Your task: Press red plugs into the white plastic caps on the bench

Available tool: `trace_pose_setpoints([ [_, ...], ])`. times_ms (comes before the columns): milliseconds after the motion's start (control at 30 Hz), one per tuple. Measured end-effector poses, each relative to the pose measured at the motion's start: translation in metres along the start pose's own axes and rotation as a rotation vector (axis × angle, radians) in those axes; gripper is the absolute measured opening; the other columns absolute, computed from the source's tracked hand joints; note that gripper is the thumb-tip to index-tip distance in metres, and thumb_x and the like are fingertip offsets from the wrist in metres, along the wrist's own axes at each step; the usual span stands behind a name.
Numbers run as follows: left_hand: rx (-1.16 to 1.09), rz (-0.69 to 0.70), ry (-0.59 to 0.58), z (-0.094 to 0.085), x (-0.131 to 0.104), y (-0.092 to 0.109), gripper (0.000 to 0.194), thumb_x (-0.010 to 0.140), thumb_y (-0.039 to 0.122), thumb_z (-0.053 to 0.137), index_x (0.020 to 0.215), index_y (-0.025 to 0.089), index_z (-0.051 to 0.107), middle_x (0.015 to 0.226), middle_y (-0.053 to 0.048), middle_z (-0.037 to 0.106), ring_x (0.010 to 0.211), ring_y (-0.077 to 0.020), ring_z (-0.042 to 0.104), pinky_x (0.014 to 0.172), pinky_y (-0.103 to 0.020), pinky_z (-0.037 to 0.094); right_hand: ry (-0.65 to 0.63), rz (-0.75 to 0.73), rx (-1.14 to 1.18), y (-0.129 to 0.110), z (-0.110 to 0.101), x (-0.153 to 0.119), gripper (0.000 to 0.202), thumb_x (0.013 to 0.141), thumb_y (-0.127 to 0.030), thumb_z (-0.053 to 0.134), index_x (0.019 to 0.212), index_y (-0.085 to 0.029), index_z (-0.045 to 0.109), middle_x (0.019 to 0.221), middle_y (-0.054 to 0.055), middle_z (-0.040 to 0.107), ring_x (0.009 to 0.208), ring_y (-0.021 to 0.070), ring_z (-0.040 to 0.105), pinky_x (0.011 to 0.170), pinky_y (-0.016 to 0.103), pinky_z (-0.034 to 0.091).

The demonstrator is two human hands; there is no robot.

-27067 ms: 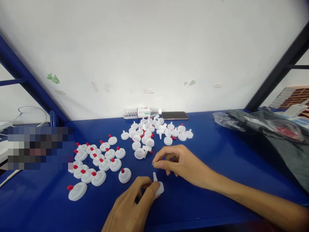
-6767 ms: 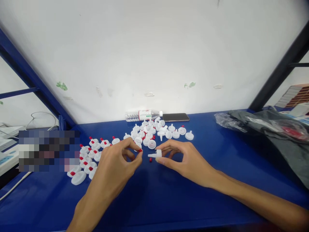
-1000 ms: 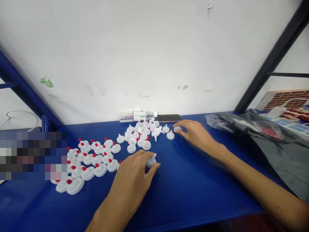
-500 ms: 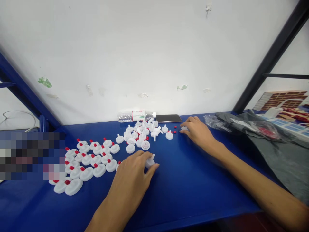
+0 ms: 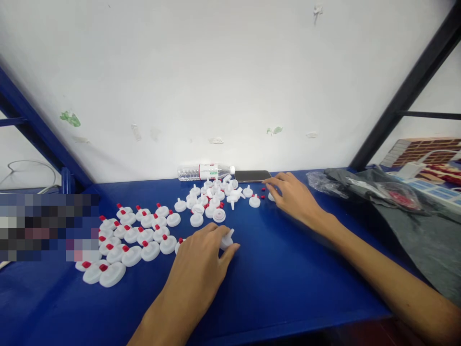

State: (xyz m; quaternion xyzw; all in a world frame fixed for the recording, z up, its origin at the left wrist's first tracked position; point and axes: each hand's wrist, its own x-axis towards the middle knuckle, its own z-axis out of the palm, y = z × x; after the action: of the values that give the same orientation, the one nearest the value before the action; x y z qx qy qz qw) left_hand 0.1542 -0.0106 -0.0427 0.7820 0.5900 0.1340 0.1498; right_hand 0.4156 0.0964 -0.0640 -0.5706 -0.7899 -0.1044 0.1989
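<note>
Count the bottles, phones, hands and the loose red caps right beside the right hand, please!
Bottle: 1
Phone: 1
Left hand and right hand: 2
Loose red caps right beside the right hand: 2
Total: 6

I see left grip [image 5: 201, 254] at 7 o'clock, fingers around white nozzle lid [image 5: 226, 240], spout toward 1 o'clock. Right grip [image 5: 293, 197] at 3 o'clock, fingers parted near loose red caps [image 5: 262, 197]; part-hidden white lid [image 5: 271, 196] beneath. Red-tipped lids [image 5: 131, 234] spread at 8 o'clock on blue counter [image 5: 273, 274]. Mostly bare lids [image 5: 219, 195] heaped near centre; bottle [image 5: 207, 171] lying at their 12 o'clock, phone [image 5: 252, 176] at their 2 o'clock.
</note>
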Motion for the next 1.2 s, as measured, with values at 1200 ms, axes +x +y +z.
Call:
trace_pose_setpoints([
  [1200,0.063,-0.033,0.021,0.002,0.002,0.0,0.031,0.098,0.03,0.06,0.127,0.025,0.068,0.118,-0.005,0.072,0.104,-0.027,0.069,0.082,-0.038,0.05,0.042,-0.05,0.14,-0.002,-0.005,0.003,0.021,0.101,-0.023,0.057,0.104,-0.02,0.078,0.106,0.008,0.078,0.098,0.0278,0.07,0.088,0.039,0.049],
])
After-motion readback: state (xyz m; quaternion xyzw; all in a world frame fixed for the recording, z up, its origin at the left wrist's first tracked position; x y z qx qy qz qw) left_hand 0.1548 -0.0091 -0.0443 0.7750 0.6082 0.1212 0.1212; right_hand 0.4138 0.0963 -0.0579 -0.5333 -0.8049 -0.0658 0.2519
